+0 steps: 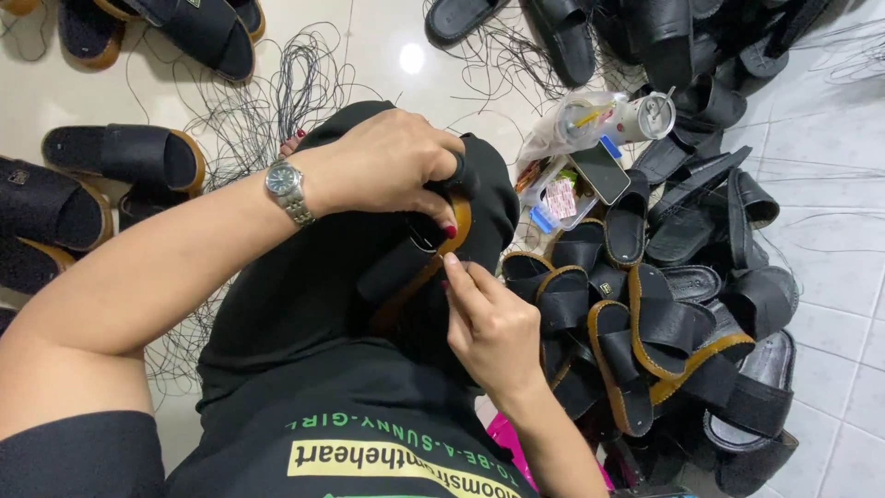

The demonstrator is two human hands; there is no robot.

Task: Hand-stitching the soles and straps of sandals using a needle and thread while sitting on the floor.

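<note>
So I've got a black sandal (pixel 433 249) with a tan sole edge in my lap, dead center of the frame. My left hand (pixel 387 171) is wrapped over the top of it, fingers curled down tight around the strap, watch (pixel 288 189) on that wrist. My right hand (pixel 493 327) comes up from below, thumb and fingertips pinched together right at the sole edge; can't tell if there's thread between them. A heap of finished sandals (pixel 664 341) sits at center right on the floor. A phone (pixel 599 171) and a plastic bag (pixel 576 124) lie above it, and loose black cord (pixel 267 101) sprawls at upper left.
</note>
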